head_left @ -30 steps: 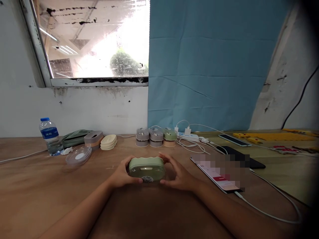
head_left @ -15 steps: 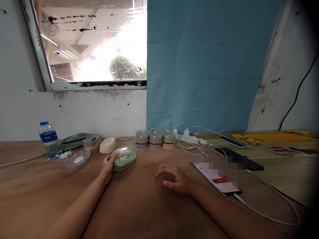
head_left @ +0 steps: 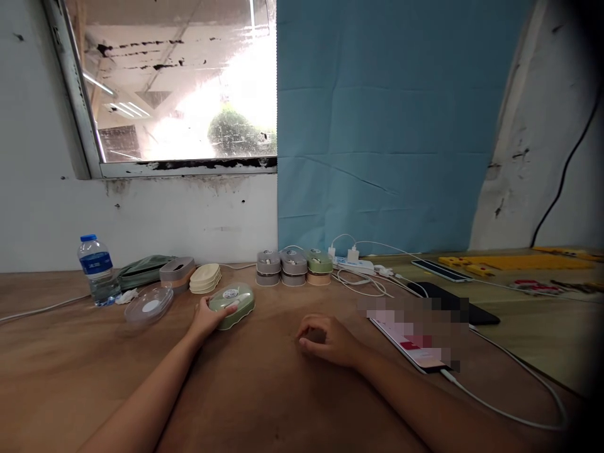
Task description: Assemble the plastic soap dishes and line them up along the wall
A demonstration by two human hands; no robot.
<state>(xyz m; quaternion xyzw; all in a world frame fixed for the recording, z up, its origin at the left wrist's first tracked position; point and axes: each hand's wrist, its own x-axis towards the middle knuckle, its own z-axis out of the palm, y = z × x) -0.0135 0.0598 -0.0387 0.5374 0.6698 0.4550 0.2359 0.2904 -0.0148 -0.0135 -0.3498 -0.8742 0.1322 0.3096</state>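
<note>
My L hand (head_left: pixel 202 322) has the green box (head_left: pixel 239 303); R hand (head_left: pixel 330 341) loosely curled.
Green box is just R of the cream stack (head_left: pixel 206 279), a bit nearer me. My L thumb's across its top, fingers round its L end, so that grip's closed w/ the box in it; can't tell if the base touches the tabletop (head_left: pixel 264 396). R hand's well R of the stack & nearer me, fingers bent in, narrow gap to thumb. Grey-&-peach box (head_left: pixel 174 274) just L of stack; clear cover (head_left: pixel 150 305) front-L; water bottle (head_left: pixel 99 270) further L. Three 2-tier boxes (head_left: pixel 293 264) in a row R of stack; lit phone (head_left: pixel 418 353) far R, cable (head_left: pixel 500 420) plugged in.
</note>
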